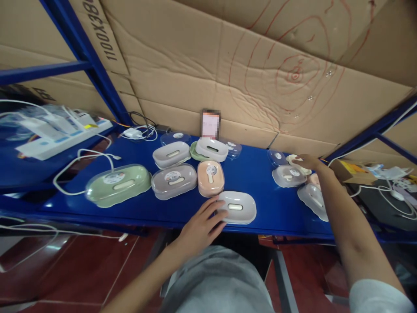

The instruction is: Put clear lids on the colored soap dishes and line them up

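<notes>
My left hand [206, 221] has its fingers spread over the left end of a pale grey soap box [246, 208] with a cream bar in its middle, at the table's front edge. My right hand [309, 162] reaches to the back right, its fingers closed on a cream oval soap box part [296, 159]. Just below it lie a grey soap box with a clear lid [288, 177] and another clear-lidded one [311, 198], partly behind my forearm. A peach soap box [211, 179] with a clear, stickered lid stands left of the pale one.
Green [119, 184] and mauve [173, 181] lidded boxes stand at left on the blue table [260, 182]. Behind are a light box [171, 154], a tilted white one [216, 150] and loose clear lids [176, 138]. A power strip [65, 139] with cables lies left; cardboard walls the back.
</notes>
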Demonstrator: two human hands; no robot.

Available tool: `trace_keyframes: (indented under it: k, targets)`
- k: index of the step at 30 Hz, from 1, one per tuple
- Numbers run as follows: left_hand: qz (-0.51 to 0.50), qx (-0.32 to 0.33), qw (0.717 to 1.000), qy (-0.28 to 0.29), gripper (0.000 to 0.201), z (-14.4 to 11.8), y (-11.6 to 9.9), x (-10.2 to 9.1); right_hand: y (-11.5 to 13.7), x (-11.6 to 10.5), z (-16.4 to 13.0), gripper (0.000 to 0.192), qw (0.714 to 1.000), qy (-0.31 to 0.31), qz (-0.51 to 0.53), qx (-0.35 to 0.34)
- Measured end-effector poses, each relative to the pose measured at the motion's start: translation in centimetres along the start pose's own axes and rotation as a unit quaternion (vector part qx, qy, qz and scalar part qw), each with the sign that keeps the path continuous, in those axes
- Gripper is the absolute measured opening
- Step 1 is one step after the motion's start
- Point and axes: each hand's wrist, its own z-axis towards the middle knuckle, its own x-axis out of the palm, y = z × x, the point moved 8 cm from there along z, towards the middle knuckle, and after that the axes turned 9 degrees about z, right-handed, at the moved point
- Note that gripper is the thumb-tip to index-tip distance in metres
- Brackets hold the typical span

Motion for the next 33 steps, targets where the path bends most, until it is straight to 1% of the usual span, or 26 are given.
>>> trace_keyframes:
  k: [2, 4, 6, 8, 10, 12, 14, 15, 16, 17, 19, 21, 23, 26, 29, 33]
  targets:
    - [0.0, 0.002, 1.0, 0.001, 0.025, 0.0, 0.0, 0.0, 0.0, 2.3, 0.6, 0.041, 0.995, 0.09, -0.011, 0.033]
    - [0.002, 0.001, 1.0, -0.002, 0.025, 0.0, 0.0, 0.0, 0.8, 4.6, 0.8, 0.043, 0.985, 0.164, -0.012, 0.054]
    - [0.003, -0.002, 1.0, -0.006, 0.025, -0.1, 0.0, 0.0, 2.5, 6.3, 0.9, 0.042, 0.976, 0.209, -0.011, 0.055]
    - [0.003, -0.009, 1.0, -0.016, 0.025, -0.2, 0.1, -0.1, 4.7, 7.2, 0.8, 0.046, 0.973, 0.226, -0.013, 0.052]
    - [0.004, -0.022, 0.999, -0.03, 0.023, -0.3, 0.3, -0.2, 7.1, 7.0, 0.2, 0.054, 0.976, 0.215, -0.017, 0.045]
    - [-0.001, -0.038, 0.998, -0.04, 0.022, -0.5, 0.5, -0.4, 9.5, 6.0, -1.4, 0.06, 0.982, 0.186, -0.021, 0.032]
    - [-0.015, -0.054, 0.998, -0.037, 0.024, -0.6, 0.8, -0.3, 12.0, 4.6, -4.3, 0.059, 0.989, 0.145, -0.001, -0.004]
    - [-0.025, -0.064, 0.997, -0.033, 0.028, -0.6, 1.0, -0.2, 13.3, 3.9, -6.3, 0.057, 0.991, 0.123, 0.027, -0.032]
    - [-0.037, -0.074, 0.996, -0.029, 0.034, -0.6, 1.2, -0.2, 14.7, 3.1, -8.5, 0.056, 0.989, 0.097, 0.081, -0.074]
    - [-0.051, -0.085, 0.995, -0.024, 0.041, -0.7, 1.4, -0.1, 16.0, 2.3, -10.9, 0.055, 0.979, 0.076, 0.15, -0.116]
    - [-0.078, -0.105, 0.991, -0.012, 0.055, -0.7, 1.8, 0.1, 17.7, 1.8, -15.7, 0.052, 0.949, 0.074, 0.259, -0.163]
    - [-0.097, -0.121, 0.988, 0.001, 0.066, -0.7, 2.1, 0.3, 19.0, 2.1, -19.7, 0.051, 0.923, 0.102, 0.318, -0.193]
    - [-0.109, -0.129, 0.986, 0.01, 0.072, -0.7, 2.2, 0.4, 20.1, 2.8, -22.6, 0.052, 0.902, 0.138, 0.339, -0.228]
    - [-0.117, -0.125, 0.985, 0.014, 0.075, -0.6, 2.2, 0.3, 21.6, 3.7, -24.7, 0.053, 0.884, 0.172, 0.328, -0.285]
    - [-0.119, -0.121, 0.986, 0.003, 0.069, -0.6, 2.3, 0.1, 22.6, 3.7, -25.0, 0.056, 0.88, 0.166, 0.306, -0.324]
    - [-0.125, -0.125, 0.984, -0.008, 0.06, -0.7, 2.7, 0.2, 23.3, 3.2, -25.1, 0.063, 0.875, 0.143, 0.294, -0.356]
